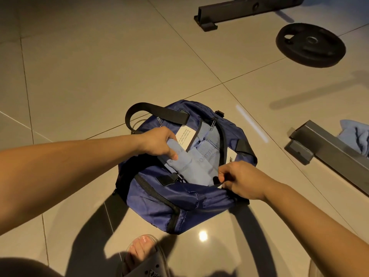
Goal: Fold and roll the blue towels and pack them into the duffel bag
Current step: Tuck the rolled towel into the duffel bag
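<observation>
A navy duffel bag [171, 196] sits unzipped on the tiled floor in the middle of the view. Light blue rolled towels [199, 166] lie inside its opening. My left hand [159, 141] grips the end of one rolled towel [180, 154] at the bag's left rim. My right hand [237, 179] pinches the near edge of the bag's opening and holds it apart. Another loose blue towel [354, 136] lies crumpled at the right edge, behind a metal bar.
A black weight plate [310, 45] lies on the floor at the upper right. A dark bench frame [239, 12] crosses the top, and a grey metal bar [329, 150] runs along the right. My foot in a sandal [143, 254] stands just below the bag.
</observation>
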The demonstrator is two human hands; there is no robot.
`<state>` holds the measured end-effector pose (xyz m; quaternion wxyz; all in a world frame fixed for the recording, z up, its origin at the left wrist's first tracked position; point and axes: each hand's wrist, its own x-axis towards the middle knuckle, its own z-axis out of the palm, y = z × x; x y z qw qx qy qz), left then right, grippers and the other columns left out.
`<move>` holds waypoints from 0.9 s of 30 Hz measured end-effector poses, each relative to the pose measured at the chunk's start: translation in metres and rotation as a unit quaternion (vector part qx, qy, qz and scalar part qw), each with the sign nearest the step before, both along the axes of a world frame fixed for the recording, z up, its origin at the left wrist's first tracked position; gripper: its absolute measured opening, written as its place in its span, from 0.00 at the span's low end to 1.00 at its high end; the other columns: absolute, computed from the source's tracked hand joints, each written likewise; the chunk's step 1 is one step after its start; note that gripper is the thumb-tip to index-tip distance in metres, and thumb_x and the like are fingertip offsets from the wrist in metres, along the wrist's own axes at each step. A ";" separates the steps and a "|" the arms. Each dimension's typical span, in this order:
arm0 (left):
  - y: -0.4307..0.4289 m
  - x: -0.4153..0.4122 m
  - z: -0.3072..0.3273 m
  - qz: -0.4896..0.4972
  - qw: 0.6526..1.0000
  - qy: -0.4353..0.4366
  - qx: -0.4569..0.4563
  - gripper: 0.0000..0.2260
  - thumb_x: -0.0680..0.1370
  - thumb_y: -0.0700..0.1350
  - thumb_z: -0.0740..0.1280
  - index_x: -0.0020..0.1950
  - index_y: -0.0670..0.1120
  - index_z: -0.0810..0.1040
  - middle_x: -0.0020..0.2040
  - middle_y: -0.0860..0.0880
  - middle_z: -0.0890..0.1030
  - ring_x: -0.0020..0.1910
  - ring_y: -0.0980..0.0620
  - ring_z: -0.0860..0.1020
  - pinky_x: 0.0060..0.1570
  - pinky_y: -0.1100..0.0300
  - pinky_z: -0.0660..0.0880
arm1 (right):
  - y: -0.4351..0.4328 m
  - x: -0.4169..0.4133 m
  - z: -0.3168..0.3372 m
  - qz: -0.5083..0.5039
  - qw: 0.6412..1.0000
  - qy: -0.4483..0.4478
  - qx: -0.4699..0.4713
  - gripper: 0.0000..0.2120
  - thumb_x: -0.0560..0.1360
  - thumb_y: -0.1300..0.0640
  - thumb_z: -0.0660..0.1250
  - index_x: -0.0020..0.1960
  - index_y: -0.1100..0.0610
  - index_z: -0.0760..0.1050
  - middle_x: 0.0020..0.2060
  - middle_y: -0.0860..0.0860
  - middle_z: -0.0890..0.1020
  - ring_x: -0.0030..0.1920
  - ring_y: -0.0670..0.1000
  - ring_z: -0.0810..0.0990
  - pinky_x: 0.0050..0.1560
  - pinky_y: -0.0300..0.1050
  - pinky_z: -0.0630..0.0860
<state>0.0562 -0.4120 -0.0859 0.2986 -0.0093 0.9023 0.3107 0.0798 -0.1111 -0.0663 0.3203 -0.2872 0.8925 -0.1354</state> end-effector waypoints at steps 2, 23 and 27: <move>0.010 0.002 -0.001 -0.043 0.999 0.001 -0.027 0.16 0.70 0.51 0.81 0.53 0.46 0.83 0.47 0.50 0.84 0.46 0.51 0.81 0.45 0.57 0.77 | 0.007 0.005 0.002 0.008 1.000 0.005 -0.005 0.05 0.76 0.60 0.69 0.45 0.51 0.75 0.39 0.45 0.79 0.42 0.49 0.75 0.41 0.41 0.71; 0.002 0.018 -0.009 -0.018 0.991 -0.116 0.057 0.07 0.73 0.42 0.77 0.51 0.45 0.87 0.49 0.47 0.87 0.53 0.45 0.84 0.61 0.50 0.80 | -0.066 0.104 -0.001 0.173 0.977 0.095 -0.077 0.16 0.84 0.50 0.57 0.71 0.48 0.68 0.56 0.50 0.77 0.54 0.57 0.78 0.46 0.55 0.78; 0.000 0.033 -0.005 -0.049 0.993 -0.092 0.055 0.04 0.74 0.41 0.76 0.48 0.46 0.87 0.45 0.49 0.87 0.47 0.48 0.84 0.51 0.56 0.80 | -0.054 0.127 -0.015 0.212 0.968 0.097 -0.098 0.11 0.75 0.59 0.65 0.56 0.49 0.75 0.42 0.47 0.76 0.40 0.53 0.78 0.31 0.43 0.64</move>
